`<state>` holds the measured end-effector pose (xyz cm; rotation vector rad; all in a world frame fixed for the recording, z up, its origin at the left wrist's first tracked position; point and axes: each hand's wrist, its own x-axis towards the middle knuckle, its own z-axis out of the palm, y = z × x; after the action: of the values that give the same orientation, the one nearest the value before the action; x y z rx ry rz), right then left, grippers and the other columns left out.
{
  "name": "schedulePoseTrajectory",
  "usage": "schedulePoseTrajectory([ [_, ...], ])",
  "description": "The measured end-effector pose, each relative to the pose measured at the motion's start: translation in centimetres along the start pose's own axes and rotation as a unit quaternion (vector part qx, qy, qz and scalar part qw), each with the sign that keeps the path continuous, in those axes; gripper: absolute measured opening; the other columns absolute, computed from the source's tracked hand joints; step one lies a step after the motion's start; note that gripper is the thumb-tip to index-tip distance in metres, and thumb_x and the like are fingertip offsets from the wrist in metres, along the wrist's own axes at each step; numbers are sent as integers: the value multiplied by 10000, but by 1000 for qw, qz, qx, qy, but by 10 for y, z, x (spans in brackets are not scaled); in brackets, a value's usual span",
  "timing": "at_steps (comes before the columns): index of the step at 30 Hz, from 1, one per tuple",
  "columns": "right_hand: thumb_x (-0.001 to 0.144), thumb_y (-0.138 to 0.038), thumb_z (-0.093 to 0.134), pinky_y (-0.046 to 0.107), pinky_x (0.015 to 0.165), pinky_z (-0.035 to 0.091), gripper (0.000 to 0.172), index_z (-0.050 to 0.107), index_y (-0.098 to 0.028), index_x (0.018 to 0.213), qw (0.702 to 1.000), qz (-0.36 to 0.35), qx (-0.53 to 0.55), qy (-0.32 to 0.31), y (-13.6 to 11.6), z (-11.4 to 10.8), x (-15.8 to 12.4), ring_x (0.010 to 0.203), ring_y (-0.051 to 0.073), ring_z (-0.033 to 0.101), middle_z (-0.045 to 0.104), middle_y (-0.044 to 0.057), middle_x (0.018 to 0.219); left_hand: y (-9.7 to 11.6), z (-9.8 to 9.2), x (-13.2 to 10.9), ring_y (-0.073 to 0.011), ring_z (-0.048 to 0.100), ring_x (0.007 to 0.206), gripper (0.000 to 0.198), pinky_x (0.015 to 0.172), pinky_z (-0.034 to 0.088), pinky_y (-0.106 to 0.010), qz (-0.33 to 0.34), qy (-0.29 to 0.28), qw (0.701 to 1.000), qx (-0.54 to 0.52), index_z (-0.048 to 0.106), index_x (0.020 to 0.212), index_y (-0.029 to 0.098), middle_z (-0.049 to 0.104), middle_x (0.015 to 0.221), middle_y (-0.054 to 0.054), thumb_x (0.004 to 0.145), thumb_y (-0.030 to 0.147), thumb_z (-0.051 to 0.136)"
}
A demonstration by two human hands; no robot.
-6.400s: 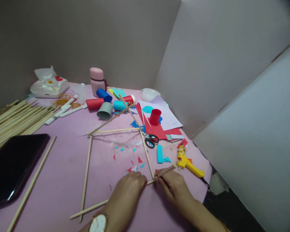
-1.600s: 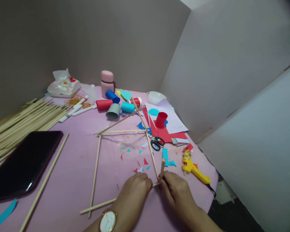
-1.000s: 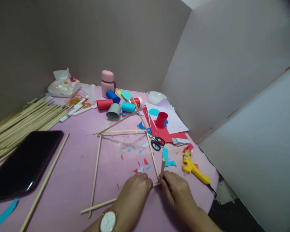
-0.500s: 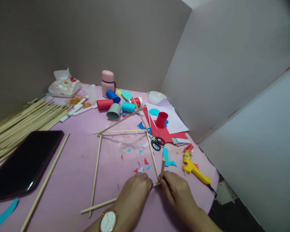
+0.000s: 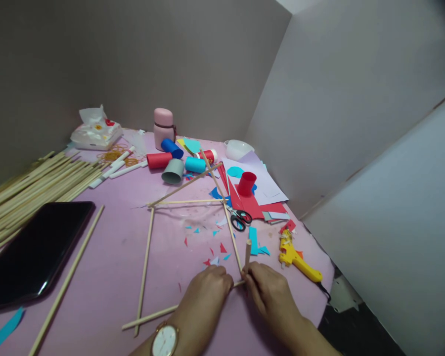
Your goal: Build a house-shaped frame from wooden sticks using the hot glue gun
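Observation:
Thin wooden sticks form a frame on the pink table, its near side a wooden stick (image 5: 150, 317) running under my left wrist. My left hand (image 5: 209, 296), with a watch (image 5: 164, 340) at its wrist, is closed around that near stick close to the right corner. At this corner my right hand (image 5: 269, 289) pinches the joint, where a short upright stick (image 5: 248, 252) rises beside the thumb. The fingers hide how the sticks meet. A right side stick (image 5: 232, 232) leads away from the corner to a crossing at the back. A left side stick (image 5: 145, 269) lies opposite.
A yellow glue gun (image 5: 298, 262) lies to the right, black scissors (image 5: 239, 220) beyond the frame. Coloured paper tubes (image 5: 159, 160), a pink flask (image 5: 163, 128) and paper sheets (image 5: 261, 183) stand behind. A phone (image 5: 40, 247) and a stick pile (image 5: 40, 188) are left.
Both hands stay at the corner with almost no movement. The whole view has shifted slightly, so things appear a little further left.

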<state>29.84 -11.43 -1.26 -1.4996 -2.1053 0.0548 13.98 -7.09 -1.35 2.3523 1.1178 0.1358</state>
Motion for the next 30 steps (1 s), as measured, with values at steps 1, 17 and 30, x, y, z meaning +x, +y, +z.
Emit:
schedulePoseTrajectory([
  [1, 947, -200, 320, 250, 521, 379, 264, 505, -197, 759, 1000, -2, -1, 2, 0, 0, 0, 544, 163, 570, 590, 18, 610, -1, 1, 2, -182, 621, 840, 344, 767, 453, -275, 1, -4, 1000, 0, 664, 834, 143, 689, 919, -84, 817, -27, 365],
  [17, 993, -294, 246, 220, 457, 422, 352, 476, -211, 739, 997, -52, -25, 44, 0, 4, 3, 478, 141, 592, 595, 0, 557, 3, -2, 0, -183, 641, 841, 327, 755, 458, -261, -14, -24, 999, 26, 692, 817, 147, 708, 900, -77, 832, -16, 409],
  [30, 983, -257, 289, 187, 495, 496, 233, 470, -227, 840, 995, -94, -37, 13, 22, 13, -8, 531, 132, 655, 628, -10, 611, 6, -9, -3, -230, 652, 867, 168, 706, 484, -286, 12, -41, 996, 82, 702, 860, 134, 709, 913, -91, 861, 105, 537],
])
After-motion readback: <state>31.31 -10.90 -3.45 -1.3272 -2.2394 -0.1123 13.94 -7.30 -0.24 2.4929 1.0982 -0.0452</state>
